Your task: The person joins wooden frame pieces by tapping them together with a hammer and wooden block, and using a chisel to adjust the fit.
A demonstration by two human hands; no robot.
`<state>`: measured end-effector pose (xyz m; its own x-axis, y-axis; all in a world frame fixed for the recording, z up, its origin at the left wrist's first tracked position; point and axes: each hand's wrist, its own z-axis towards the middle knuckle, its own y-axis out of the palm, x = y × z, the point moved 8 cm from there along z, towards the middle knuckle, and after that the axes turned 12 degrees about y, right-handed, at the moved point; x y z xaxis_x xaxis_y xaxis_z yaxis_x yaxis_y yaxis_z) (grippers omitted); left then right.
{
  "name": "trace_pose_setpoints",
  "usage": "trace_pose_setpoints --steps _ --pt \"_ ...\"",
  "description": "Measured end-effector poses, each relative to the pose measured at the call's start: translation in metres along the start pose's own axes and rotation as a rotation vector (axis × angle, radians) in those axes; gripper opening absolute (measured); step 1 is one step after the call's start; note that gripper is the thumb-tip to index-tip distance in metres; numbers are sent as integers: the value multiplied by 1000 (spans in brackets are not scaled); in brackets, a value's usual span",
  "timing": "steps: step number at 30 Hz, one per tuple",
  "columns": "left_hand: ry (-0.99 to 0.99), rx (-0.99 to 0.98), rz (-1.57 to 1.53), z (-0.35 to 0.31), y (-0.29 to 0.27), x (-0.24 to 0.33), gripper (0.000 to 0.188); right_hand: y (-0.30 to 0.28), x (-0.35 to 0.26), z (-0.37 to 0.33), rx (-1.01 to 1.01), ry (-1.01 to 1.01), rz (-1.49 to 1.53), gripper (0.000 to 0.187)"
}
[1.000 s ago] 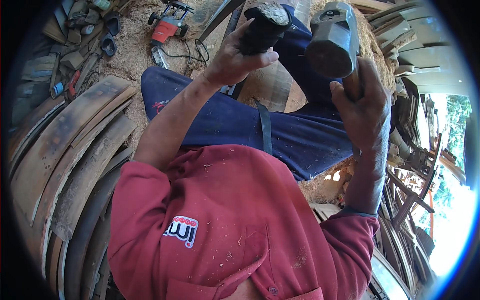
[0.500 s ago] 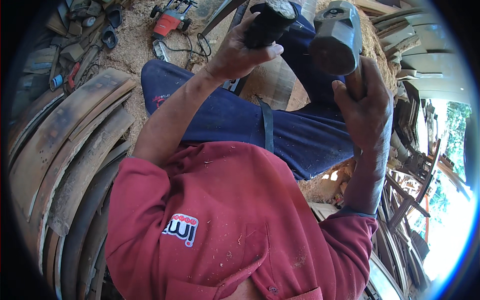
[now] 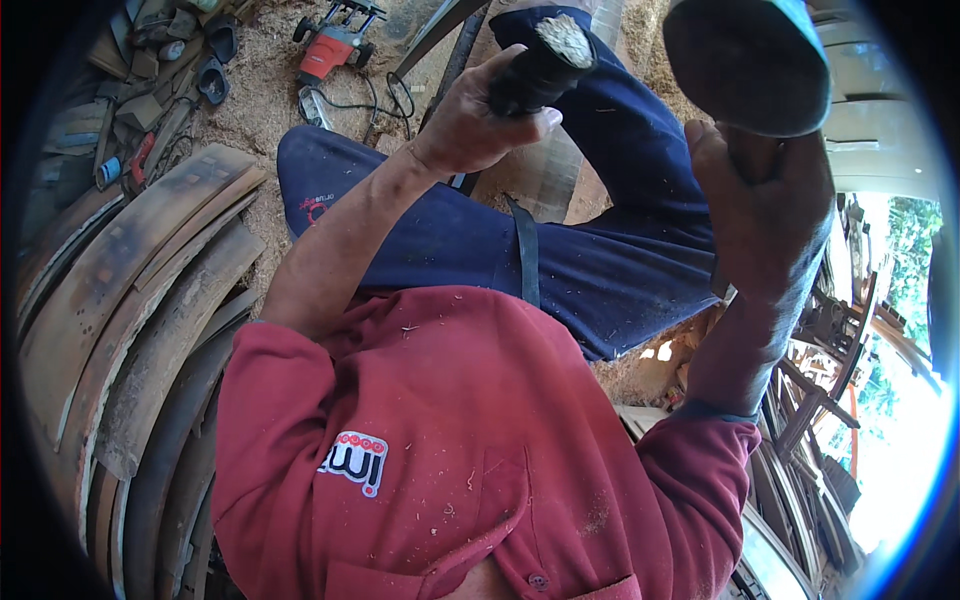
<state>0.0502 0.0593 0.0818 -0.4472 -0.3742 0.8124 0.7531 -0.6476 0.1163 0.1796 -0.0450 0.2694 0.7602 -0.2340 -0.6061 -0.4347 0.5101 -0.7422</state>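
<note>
1. In the upper middle of the frame, a dark cylinder (image 3: 525, 88) is gripped by the left hand (image 3: 468, 125); the fingers are closed around it, with the thumb extended along its near side. Its pale, rough end is turned up toward the camera. What lies at its other end is hidden and cannot be told.
2. At the upper right, a hammer (image 3: 748, 65) is held by the right hand (image 3: 768, 205), closed firmly around the handle just below the head. The large grey head is cut off by the upper edge and is kept apart from the cylinder.
3. Dark blue trousers (image 3: 440, 235) are seen across the centre, crossed by a dark strap (image 3: 527, 255); the lower middle is filled by a red shirt (image 3: 450, 400) flecked with shavings.
4. At the upper left, a red power tool (image 3: 328, 52) and its black cord (image 3: 350, 106) are seen on ground covered with sawdust (image 3: 250, 110).
5. Curved boards (image 3: 130, 280) are stacked along the left side; more timber (image 3: 800, 400) is piled at the right.
</note>
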Motion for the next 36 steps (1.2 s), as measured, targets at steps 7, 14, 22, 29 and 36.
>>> trace_pose_setpoints --steps 7,14,22,29,36 --pt "76 -188 58 -4 33 9 26 -15 2 -7 -51 12 -115 31" --pt "63 -96 146 -25 13 13 33 36 16 -16 -376 -301 -410 30" --pt "-118 -29 101 -48 11 -11 16 61 36 -28 -438 -201 -322 20" --pt "-34 1 81 -51 -9 -12 14 8 -26 -17 -160 -356 -102 27" --pt "-18 105 1 -62 -16 -14 12 45 -10 -18 -436 -289 -274 24"
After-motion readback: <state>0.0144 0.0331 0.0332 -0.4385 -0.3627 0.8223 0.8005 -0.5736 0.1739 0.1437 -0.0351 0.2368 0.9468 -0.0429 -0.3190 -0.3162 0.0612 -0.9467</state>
